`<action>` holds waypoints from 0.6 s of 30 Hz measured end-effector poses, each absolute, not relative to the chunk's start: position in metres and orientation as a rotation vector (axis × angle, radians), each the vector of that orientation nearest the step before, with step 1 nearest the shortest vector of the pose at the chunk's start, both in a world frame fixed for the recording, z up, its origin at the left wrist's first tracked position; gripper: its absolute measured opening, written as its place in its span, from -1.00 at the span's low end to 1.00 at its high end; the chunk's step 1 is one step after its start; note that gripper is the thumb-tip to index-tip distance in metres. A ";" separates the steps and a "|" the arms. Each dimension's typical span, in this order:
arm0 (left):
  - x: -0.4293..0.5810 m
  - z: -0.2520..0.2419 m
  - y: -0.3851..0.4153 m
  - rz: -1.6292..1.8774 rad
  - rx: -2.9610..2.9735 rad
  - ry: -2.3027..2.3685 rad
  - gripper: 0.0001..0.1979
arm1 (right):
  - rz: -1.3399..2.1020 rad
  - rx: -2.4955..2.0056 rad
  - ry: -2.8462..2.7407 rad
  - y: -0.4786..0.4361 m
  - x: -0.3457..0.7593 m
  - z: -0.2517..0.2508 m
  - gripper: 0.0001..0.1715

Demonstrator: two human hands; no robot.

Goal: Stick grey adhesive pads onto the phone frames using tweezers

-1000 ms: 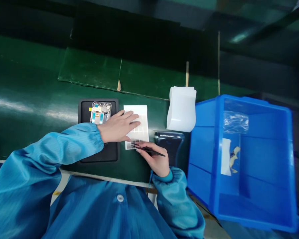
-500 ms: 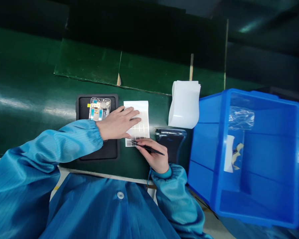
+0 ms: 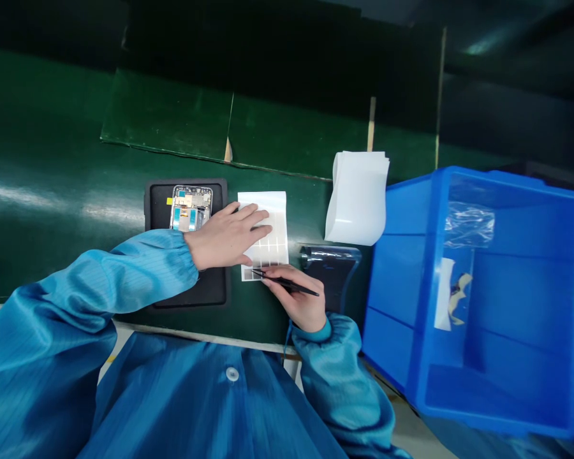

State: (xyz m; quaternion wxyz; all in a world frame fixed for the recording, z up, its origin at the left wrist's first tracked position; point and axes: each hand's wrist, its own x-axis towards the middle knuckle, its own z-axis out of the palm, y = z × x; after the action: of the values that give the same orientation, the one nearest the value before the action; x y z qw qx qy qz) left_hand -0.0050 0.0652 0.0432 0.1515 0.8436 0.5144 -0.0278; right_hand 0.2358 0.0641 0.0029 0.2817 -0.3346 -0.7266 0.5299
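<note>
A white sheet of stickers point(image 3: 275, 242) lies on the green bench, marked off in a grid of small pale rectangles. My left hand point(image 3: 229, 234) rests flat on it with the fingers spread. Between the thumb and fingers of my right hand point(image 3: 299, 299) is a pair of black tweezers point(image 3: 294, 285). Their tips touch or hover at the lower edge of the sheet, by a darker rectangle; which of the two I cannot tell. Left of the sheet, an opened smartphone point(image 3: 190, 207) with bare circuitry sits in a black tray point(image 3: 191, 298), partly hidden under my left wrist and sleeve.
A folded stack of white sheets point(image 3: 358, 197) stands at the right, behind a dark, clear-edged plastic film point(image 3: 333, 271). Further right is a large blue bin point(image 3: 397, 274) holding clear plastic wrap point(image 3: 471, 224) and paper scraps point(image 3: 458, 298). Green board covers the bench's back.
The view has shifted slightly, so the bin and stack appear a little further right. Both hands, the tweezers and the sticker sheet keep nearly the same positions.
</note>
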 end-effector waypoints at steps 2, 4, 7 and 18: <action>-0.005 0.043 0.065 -0.085 2.423 1.478 -0.25 | 1.427 -0.896 -1.951 0.064 0.237 0.002 -0.81; -0.005 0.043 0.065 -0.090 2.422 1.478 -0.25 | 1.421 -0.895 -1.950 0.064 0.237 0.001 -0.79; -0.005 0.043 0.065 -0.088 2.418 1.476 -0.25 | 1.403 -0.897 -1.945 0.064 0.237 0.001 -0.77; -0.005 0.043 0.066 -0.042 2.427 1.475 -0.27 | 1.397 -0.956 -1.944 0.063 0.236 0.000 -0.88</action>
State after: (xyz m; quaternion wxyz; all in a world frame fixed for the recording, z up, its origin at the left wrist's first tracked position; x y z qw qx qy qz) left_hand -0.0047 0.0657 0.0429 0.1501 0.8447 0.5136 -0.0147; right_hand 0.2358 0.0631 0.0002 0.2781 -0.3563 -0.7243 0.5207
